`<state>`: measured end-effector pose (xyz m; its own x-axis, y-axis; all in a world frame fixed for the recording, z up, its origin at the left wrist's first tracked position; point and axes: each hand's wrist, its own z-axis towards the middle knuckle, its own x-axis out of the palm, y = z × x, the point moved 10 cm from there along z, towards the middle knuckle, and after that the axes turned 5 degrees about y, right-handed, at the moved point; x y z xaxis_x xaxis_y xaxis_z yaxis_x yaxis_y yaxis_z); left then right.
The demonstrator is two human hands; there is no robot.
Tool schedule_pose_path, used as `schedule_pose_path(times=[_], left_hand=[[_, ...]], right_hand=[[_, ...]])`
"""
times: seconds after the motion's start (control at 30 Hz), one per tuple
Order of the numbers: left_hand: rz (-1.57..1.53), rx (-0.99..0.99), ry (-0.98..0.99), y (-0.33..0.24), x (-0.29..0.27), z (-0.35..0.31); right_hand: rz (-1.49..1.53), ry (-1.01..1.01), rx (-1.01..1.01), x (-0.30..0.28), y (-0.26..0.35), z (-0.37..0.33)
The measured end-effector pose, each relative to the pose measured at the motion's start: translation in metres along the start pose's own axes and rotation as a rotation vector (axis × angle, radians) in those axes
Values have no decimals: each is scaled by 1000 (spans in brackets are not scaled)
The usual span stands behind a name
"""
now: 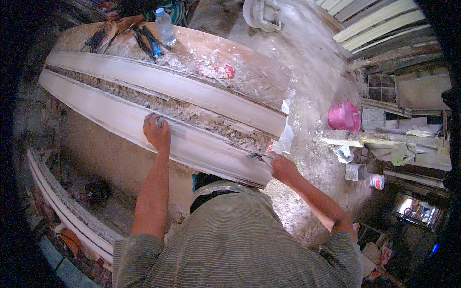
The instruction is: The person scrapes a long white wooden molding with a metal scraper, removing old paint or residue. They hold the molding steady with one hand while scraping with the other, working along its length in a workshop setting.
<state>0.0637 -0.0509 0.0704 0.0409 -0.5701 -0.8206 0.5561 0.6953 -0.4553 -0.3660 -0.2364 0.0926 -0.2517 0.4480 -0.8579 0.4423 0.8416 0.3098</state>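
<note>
A long white moulding (pixel 206 146), which looks like plaster, lies across the bench in front of me. My left hand (pixel 157 132) rests at its upper edge, fingers curled round a small greyish lump that I cannot make out. Near the moulding's right end, my right hand (pixel 284 169) is closed on a small scraper-like tool (pixel 254 155) with a dark tip. That tip lies at the moulding's far edge. Crumbs and flakes (pixel 187 108) fill the gap between this moulding and a second white moulding (pixel 211 91) behind it.
Another person's hand (pixel 128 22) is at the bench's far left, near dark fibre strands (pixel 144 41) and a plastic bottle (pixel 164 26). A red scrap (pixel 216 71) lies among flakes. A pink bag (pixel 344 116) stands right; more long mouldings (pixel 72 206) lie lower left.
</note>
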Motion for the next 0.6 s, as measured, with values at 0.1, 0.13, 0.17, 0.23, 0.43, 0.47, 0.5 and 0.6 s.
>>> schedule_pose_path(times=[0.1,0.13,0.17,0.23,0.43,0.47,0.5,0.6], left_hand=[[29,-41,22,5,5,1],[31,-49,25,6,6,2],[37,-35,21,5,6,2],[37,32,-3,0,4,2],[-21,-62,-34,10,1,1],[-35,-55,-21,9,1,1],[-75,-85,-11,11,2,2],[-185,-108,-30,14,-4,2]], right_hand=[[-23,-17,-78,7,26,31],[-5,-117,-128,3,48,54],[5,-185,-170,-3,63,70],[-5,37,-60,6,64,91],[-126,14,-193,-34,77,80],[-100,73,-171,-28,78,89],[-108,161,-133,-17,79,103],[-10,124,-134,-5,116,172]])
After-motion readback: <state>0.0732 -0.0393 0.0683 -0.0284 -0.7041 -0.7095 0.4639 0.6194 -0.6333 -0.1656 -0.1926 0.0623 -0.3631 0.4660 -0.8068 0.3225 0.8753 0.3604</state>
